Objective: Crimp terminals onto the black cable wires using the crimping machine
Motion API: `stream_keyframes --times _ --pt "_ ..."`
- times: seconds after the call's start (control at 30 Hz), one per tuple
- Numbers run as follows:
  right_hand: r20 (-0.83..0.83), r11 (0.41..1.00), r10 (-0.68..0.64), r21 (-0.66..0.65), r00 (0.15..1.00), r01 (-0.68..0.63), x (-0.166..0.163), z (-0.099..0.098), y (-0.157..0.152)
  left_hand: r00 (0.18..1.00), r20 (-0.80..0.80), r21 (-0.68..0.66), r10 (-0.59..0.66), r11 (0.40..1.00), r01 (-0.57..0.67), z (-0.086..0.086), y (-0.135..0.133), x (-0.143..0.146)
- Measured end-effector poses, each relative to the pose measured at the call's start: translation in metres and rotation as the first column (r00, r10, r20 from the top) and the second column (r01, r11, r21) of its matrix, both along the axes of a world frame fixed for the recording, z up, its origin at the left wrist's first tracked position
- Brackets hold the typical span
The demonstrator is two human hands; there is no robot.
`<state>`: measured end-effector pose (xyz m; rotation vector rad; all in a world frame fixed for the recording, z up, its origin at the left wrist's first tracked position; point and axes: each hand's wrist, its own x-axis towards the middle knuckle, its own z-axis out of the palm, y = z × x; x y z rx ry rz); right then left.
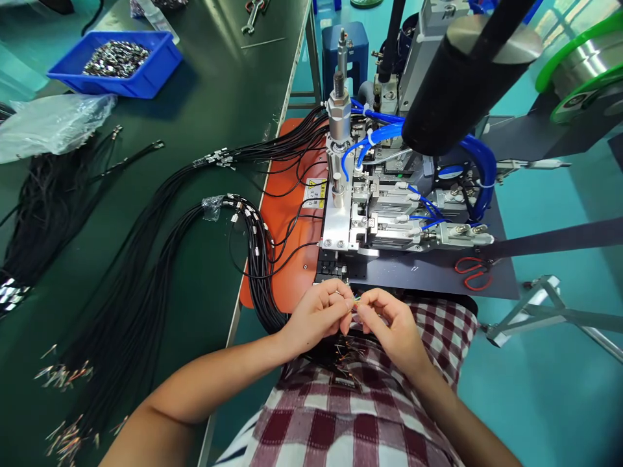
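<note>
My left hand (327, 310) and my right hand (388, 324) meet in front of the machine, both closed in a pinch. Between their fingertips show the thin coloured wires (357, 302) of a cable end; the rest of that cable is hidden by my left hand. A thick bundle of black cables (260, 279) curves over the orange board's edge and down into my lap. There, more stripped wire ends (343, 353) lie on the checked cloth below my hands. Small metal connectors (248, 211) sit along the bundle's upper bend.
A metal press machine (341, 214) with blue air hoses stands just beyond my hands on an orange board (287, 227). Red-handled scissors (474, 272) lie on its right side. On the green table (204, 78) are a blue bin (156, 71) of metal parts and further cable bundles (126, 292).
</note>
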<state>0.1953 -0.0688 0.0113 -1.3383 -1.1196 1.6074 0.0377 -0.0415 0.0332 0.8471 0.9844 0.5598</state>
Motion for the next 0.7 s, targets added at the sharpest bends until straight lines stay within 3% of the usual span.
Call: stream_keyframes --times 0.17,0.43,0.7 --pt "0.036 0.999 -0.051 0.000 0.998 0.051 -0.009 -0.002 -0.005 0.995 0.021 0.024 0.093 0.995 -0.094 0.001 -0.002 0.000" --pt "0.001 0.992 -0.124 0.025 0.992 0.124 0.000 0.004 0.004 0.998 -0.017 0.043 0.058 0.997 -0.057 0.006 0.000 0.000" --pt "-0.082 0.980 -0.200 -0.022 0.976 0.199 -0.013 -0.002 0.000 0.996 0.050 0.047 0.068 0.996 -0.070 -0.001 -0.005 -0.002"
